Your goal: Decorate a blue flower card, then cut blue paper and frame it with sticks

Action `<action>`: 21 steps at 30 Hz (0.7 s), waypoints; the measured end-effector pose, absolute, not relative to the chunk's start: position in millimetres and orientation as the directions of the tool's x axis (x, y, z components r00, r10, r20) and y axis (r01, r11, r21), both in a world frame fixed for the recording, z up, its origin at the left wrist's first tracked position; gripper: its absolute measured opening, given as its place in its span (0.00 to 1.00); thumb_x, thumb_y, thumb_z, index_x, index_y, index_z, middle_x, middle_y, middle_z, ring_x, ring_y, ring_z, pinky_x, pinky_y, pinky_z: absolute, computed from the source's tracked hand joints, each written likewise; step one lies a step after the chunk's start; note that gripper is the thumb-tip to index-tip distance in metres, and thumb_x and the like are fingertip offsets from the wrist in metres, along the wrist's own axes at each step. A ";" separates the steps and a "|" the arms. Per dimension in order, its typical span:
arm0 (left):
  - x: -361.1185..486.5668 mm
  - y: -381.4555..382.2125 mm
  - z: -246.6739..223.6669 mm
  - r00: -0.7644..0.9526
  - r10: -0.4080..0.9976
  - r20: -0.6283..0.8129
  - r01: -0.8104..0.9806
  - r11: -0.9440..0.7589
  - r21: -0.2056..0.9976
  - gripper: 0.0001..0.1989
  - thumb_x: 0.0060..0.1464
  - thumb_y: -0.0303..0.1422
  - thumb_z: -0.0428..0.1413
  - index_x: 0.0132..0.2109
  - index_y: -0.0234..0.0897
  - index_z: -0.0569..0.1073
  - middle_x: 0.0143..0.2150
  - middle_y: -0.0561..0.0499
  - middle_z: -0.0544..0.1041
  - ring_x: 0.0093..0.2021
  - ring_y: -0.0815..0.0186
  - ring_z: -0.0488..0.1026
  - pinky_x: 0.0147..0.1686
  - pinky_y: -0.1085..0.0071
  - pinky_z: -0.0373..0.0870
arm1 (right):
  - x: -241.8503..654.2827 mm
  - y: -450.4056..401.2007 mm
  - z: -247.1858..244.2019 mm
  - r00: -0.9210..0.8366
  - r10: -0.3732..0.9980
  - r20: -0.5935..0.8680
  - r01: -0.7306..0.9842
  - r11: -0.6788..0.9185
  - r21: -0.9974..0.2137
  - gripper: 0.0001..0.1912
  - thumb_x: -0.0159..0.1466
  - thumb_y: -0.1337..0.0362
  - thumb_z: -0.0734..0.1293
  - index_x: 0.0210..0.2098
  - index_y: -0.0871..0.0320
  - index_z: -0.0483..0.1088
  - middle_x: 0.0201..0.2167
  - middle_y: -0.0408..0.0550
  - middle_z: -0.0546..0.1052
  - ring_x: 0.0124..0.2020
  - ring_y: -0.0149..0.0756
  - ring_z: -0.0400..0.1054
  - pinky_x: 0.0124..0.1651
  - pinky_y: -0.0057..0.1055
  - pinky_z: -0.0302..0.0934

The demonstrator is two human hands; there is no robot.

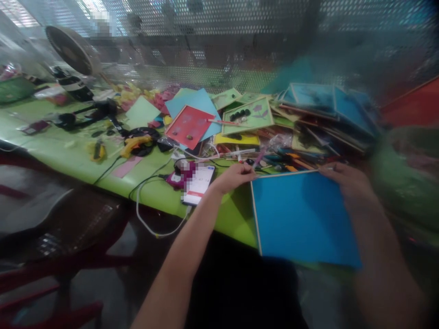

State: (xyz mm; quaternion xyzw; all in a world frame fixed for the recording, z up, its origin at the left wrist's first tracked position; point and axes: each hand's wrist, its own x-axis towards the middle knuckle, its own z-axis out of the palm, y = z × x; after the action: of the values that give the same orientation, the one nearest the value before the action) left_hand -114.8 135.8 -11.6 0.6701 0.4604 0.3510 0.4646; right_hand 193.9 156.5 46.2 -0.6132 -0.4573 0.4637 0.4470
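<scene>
A blue sheet (302,219) lies at the front edge of the green table, partly overhanging it. Pale thin strips run along its left side and its far edge; the far one is a wooden strip (286,174). At the left end of that strip, my left hand (236,177) is closed with thumb and fingers pinched together. My right hand (346,180) grips the opposite end, its fingers bent over the far right corner. My right forearm hides the sheet's right side.
A phone (199,185) with a white cable lies left of my left hand. Behind are pens and tools (291,157), a red framed card (190,126), a green framed card (248,115) and stacked blue frames (353,112). A yellow glue gun (137,145) and a fan (70,50) stand further left.
</scene>
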 end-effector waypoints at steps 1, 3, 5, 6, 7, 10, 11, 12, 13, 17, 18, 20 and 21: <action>-114.7 136.2 -12.1 0.326 0.944 0.051 0.292 -0.151 0.944 0.13 0.59 0.40 0.60 0.30 0.37 0.73 0.33 0.52 0.72 0.36 0.65 0.69 0.46 0.63 0.64 | 193.8 156.6 45.9 0.153 0.976 -0.158 0.153 -0.182 -0.971 0.15 0.45 0.58 0.80 0.29 0.55 0.77 0.20 0.44 0.75 0.21 0.34 0.64 0.24 0.32 0.62; -114.7 136.2 -11.4 0.330 0.942 0.056 0.300 -0.161 0.940 0.14 0.58 0.41 0.60 0.30 0.38 0.73 0.32 0.52 0.73 0.36 0.65 0.69 0.47 0.64 0.64 | 193.7 156.9 45.2 0.164 0.974 -0.156 0.171 -0.184 -0.968 0.15 0.45 0.58 0.80 0.29 0.55 0.76 0.19 0.44 0.74 0.21 0.34 0.64 0.24 0.32 0.61; -115.0 135.1 -8.8 0.344 0.938 0.051 0.303 -0.162 0.939 0.15 0.58 0.43 0.60 0.29 0.38 0.72 0.31 0.53 0.72 0.35 0.65 0.69 0.46 0.64 0.64 | 194.2 157.8 44.4 0.167 0.973 -0.159 0.179 -0.188 -0.966 0.14 0.46 0.58 0.80 0.29 0.55 0.76 0.19 0.43 0.74 0.21 0.33 0.64 0.24 0.31 0.61; -115.3 134.4 -7.3 0.353 0.935 0.046 0.300 -0.159 0.940 0.16 0.58 0.44 0.60 0.29 0.38 0.72 0.31 0.53 0.71 0.35 0.65 0.68 0.45 0.64 0.64 | 194.7 158.3 43.9 0.160 0.974 -0.162 0.176 -0.190 -0.966 0.14 0.47 0.59 0.79 0.29 0.55 0.76 0.20 0.43 0.74 0.21 0.33 0.64 0.24 0.31 0.61; -115.5 133.6 -5.8 0.360 0.932 0.037 0.297 -0.152 0.943 0.16 0.58 0.44 0.60 0.29 0.38 0.71 0.30 0.53 0.71 0.34 0.65 0.68 0.44 0.65 0.64 | 195.2 158.9 43.5 0.149 0.974 -0.168 0.166 -0.192 -0.967 0.13 0.47 0.59 0.79 0.29 0.55 0.75 0.20 0.43 0.74 0.21 0.33 0.64 0.24 0.31 0.61; -115.7 131.6 -3.8 0.370 0.929 0.009 0.290 -0.125 0.949 0.16 0.59 0.45 0.60 0.30 0.38 0.72 0.30 0.53 0.71 0.34 0.66 0.67 0.44 0.65 0.63 | 196.2 159.7 41.9 0.123 0.976 -0.182 0.136 -0.198 -0.971 0.13 0.48 0.60 0.79 0.30 0.55 0.75 0.19 0.43 0.73 0.20 0.33 0.63 0.24 0.31 0.60; -115.4 131.3 -4.1 0.372 0.928 0.007 0.284 -0.121 0.951 0.17 0.60 0.45 0.60 0.30 0.38 0.73 0.31 0.53 0.71 0.34 0.66 0.67 0.43 0.65 0.63 | 195.9 159.5 41.2 0.114 0.976 -0.184 0.135 -0.199 -0.971 0.13 0.48 0.60 0.79 0.30 0.55 0.75 0.19 0.42 0.73 0.20 0.32 0.63 0.24 0.30 0.59; -114.8 131.2 -4.7 0.378 0.926 0.005 0.276 -0.119 0.954 0.17 0.60 0.46 0.59 0.31 0.38 0.74 0.31 0.53 0.72 0.34 0.66 0.68 0.43 0.65 0.63 | 195.3 159.0 40.4 0.098 0.978 -0.186 0.137 -0.199 -0.970 0.14 0.48 0.59 0.79 0.30 0.55 0.75 0.18 0.42 0.72 0.19 0.32 0.62 0.23 0.30 0.58; -114.0 131.3 -5.6 0.391 0.921 0.003 0.264 -0.115 0.958 0.17 0.60 0.47 0.60 0.32 0.38 0.75 0.31 0.53 0.73 0.34 0.65 0.68 0.42 0.66 0.64 | 194.1 158.3 39.3 0.069 0.979 -0.190 0.141 -0.198 -0.970 0.15 0.48 0.58 0.79 0.30 0.55 0.75 0.18 0.42 0.72 0.19 0.32 0.62 0.22 0.30 0.57; -108.5 131.0 -7.8 0.466 0.884 -0.041 0.211 -0.066 0.975 0.17 0.60 0.48 0.62 0.37 0.38 0.80 0.36 0.48 0.80 0.37 0.63 0.74 0.41 0.66 0.68 | 185.5 155.4 32.1 -0.067 0.972 -0.226 0.172 -0.212 -0.962 0.21 0.45 0.52 0.82 0.30 0.56 0.75 0.18 0.40 0.72 0.17 0.29 0.60 0.21 0.27 0.55; -106.9 130.5 -7.6 0.482 0.875 -0.050 0.211 -0.061 0.976 0.16 0.60 0.47 0.62 0.39 0.38 0.82 0.39 0.47 0.82 0.38 0.63 0.76 0.42 0.66 0.69 | 183.0 155.1 29.4 -0.092 0.968 -0.234 0.185 -0.214 -0.959 0.22 0.45 0.51 0.82 0.29 0.56 0.74 0.18 0.40 0.72 0.18 0.29 0.61 0.21 0.27 0.56; -103.8 129.3 -6.6 0.507 0.860 -0.055 0.234 -0.076 0.969 0.14 0.60 0.45 0.63 0.42 0.39 0.83 0.42 0.46 0.84 0.41 0.61 0.78 0.43 0.65 0.70 | 178.4 155.2 23.1 -0.147 0.960 -0.236 0.216 -0.202 -0.955 0.23 0.45 0.48 0.82 0.29 0.56 0.75 0.19 0.41 0.74 0.19 0.31 0.63 0.23 0.28 0.58; -102.5 128.7 -6.0 0.522 0.851 -0.055 0.251 -0.092 0.964 0.14 0.60 0.44 0.63 0.43 0.39 0.83 0.43 0.46 0.84 0.41 0.61 0.78 0.44 0.65 0.71 | 176.6 155.4 19.8 -0.177 0.957 -0.231 0.226 -0.189 -0.955 0.23 0.46 0.47 0.82 0.29 0.55 0.75 0.20 0.42 0.75 0.20 0.32 0.65 0.24 0.29 0.59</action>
State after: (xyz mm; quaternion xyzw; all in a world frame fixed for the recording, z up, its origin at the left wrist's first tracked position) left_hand -102.5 128.7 -6.0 0.6847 0.4023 0.2775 0.5407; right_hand 176.6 155.4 19.8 -0.5466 -0.5411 0.5440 0.3356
